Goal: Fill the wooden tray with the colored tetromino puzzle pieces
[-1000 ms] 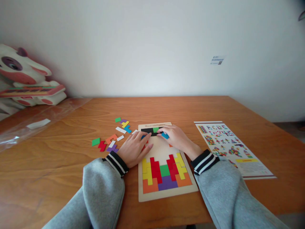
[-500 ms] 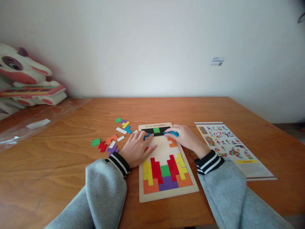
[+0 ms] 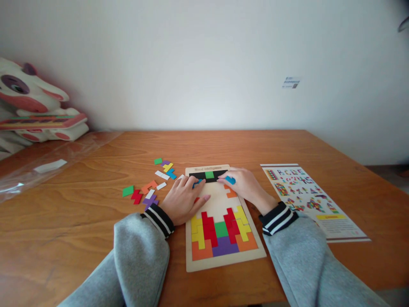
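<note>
A wooden puzzle board (image 3: 226, 260) lies on the table, with red, yellow, green, purple and orange pieces fitted in its near part. Over its left edge rests my left hand (image 3: 182, 197), thumb spread apart, fingertips touching a blue puzzle piece (image 3: 197, 183) partly hidden beneath them. My right hand (image 3: 245, 184) is closed in a pinch by the board's far right corner, holding another blue puzzle piece (image 3: 230, 180). Between the hands, a green piece (image 3: 209, 175) sits in the black strip at the top. An orange piece (image 3: 231, 193) lies on the board just below my right fingers.
Several loose pieces lie left of the board, among them a green rectangle (image 3: 128, 191) and a red piece (image 3: 136, 197). A printed pattern sheet (image 3: 315, 200) lies to the right. Clear plastic wrap (image 3: 79, 153) and a cow-shaped toy keyboard (image 3: 41, 106) occupy the far left.
My right hand has drawn slightly nearer and left, and the blue piece in its fingers has turned. The left hand stays in place on the board.
</note>
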Available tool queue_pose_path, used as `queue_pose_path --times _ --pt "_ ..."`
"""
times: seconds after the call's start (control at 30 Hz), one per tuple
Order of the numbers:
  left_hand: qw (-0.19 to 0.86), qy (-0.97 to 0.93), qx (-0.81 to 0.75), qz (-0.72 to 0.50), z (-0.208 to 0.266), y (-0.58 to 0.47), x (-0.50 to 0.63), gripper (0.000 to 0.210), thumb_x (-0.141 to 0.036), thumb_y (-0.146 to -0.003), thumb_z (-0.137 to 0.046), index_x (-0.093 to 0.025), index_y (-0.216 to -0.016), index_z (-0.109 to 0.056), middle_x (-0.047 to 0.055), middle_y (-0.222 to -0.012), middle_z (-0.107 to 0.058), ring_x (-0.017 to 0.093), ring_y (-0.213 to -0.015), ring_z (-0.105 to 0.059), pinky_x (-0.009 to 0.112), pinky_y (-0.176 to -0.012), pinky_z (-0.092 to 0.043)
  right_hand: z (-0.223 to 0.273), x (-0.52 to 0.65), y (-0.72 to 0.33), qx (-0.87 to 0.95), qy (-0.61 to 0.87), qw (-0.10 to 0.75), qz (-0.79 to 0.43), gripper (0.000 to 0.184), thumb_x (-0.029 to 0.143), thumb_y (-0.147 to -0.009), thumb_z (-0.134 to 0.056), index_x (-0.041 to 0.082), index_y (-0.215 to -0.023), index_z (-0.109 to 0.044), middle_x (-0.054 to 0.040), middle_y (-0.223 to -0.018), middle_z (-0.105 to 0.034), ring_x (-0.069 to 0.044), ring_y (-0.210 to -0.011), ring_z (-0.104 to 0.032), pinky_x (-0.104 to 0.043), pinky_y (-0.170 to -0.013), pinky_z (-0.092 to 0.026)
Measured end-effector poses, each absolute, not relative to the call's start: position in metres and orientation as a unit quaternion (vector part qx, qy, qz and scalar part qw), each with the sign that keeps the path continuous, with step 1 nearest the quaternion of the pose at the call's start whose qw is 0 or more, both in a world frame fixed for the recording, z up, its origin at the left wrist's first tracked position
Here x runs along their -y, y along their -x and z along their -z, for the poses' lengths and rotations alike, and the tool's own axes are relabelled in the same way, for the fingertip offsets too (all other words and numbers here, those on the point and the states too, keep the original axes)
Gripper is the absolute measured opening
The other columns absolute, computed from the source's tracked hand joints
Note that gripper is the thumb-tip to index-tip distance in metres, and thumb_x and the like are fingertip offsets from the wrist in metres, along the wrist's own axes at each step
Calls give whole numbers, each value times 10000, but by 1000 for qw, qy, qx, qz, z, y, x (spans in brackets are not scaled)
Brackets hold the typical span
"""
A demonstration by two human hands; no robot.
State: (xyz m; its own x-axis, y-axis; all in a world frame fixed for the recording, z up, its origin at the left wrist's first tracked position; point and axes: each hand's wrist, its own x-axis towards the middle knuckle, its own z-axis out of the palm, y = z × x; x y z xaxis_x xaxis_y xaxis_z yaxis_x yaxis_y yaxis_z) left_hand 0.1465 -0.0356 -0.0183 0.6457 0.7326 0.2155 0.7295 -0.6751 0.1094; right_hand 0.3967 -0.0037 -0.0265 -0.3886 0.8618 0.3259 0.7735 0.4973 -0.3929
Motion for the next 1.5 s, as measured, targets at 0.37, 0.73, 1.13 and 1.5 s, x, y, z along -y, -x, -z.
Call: queue_pose_path --times 0.37,0.73,1.13,1.5 --pt "1 -908 -403 -114 16 -147 36 537 -486 -1041 -323 -134 -1368 -563 155 -1202 -584 306 -1102 -510 520 -1019 -452 29 8 -394 819 505 253 -100 198 365 -955 -623 249 -938 -783 -46 -973 -797 -216 -860 -746 -318 -753 -528" --pt "23 -899 -398 -180 27 -142 36 518 -468 -1034 -348 -113 -1346 -559 172 -1286 -560 319 -1166 -526 538 -1050 -452 25 11 -405 761 555 313 -124 411 575 -958 -510 234 -887 -728 -66 -893 -780 -229 -794 -716 -324 -700 -483" --pt "3 -898 -397 -191 28 -136 35 480 -464 -1026 -379 -120 -1281 -597 170 -1278 -598 321 -1176 -560 530 -1022 -481 18 14 -428 759 563 209 -253 484 700 -771 -673 225 -804 -586 2 -768 -671 -166 -686 -586 -271 -615 -401" --pt "-32 -912 -326 -248 21 -112 29 360 -365 -965 -541 -154 -1240 -638 147 -1186 -659 298 -1087 -610 490 -944 -518 18 15 -427 738 592 255 -201 521 750 -865 -489 246 -736 -446 43 -613 -474 -154 -588 -467 -286 -565 -337"
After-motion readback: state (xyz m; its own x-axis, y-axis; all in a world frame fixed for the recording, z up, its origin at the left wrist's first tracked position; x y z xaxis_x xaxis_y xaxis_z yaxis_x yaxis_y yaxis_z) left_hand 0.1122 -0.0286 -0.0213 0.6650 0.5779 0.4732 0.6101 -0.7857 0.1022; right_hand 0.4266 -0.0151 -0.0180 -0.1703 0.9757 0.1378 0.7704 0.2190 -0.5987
